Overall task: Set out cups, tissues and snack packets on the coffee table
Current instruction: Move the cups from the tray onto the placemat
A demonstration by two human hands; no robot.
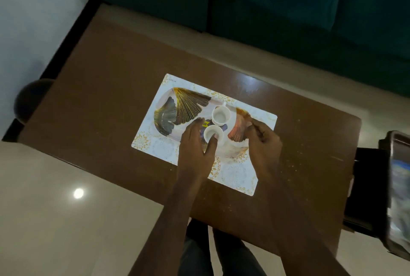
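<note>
the left hand [195, 142] is lying open over the tray [168, 116], fingers stretched out beside the near cup [213, 134] and the thumb [213, 141] touching its near rim. the right hand [263, 142] is curling at the tray's right rim and seems to be pinching it, though the grip is partly hidden. the far cup [220, 116] is standing upright just behind the near one, almost touching it. both are sitting on the tray, which is resting on a placemat [235, 176] in the middle of the bench [99, 89]. a dark packet [205, 124] with a yellow label is showing between hand and cups, mostly covered.

the likely trouble: the thumb is pressing on one side of a light, narrow cup, so a nudge could be tipping it into its neighbour. if the right hand is lifting or dragging the rim, the glossy tray could be sliding on the smooth placemat and setting both cups rocking. no tissues are showing yet, so much of the task is looking undone.

the bench is brown, glossy and speckled with crumbs or scuffs. a teal sofa [288, 9] is running along its far side, and a pale tiled floor [55, 198] is reflecting a lamp.
</note>
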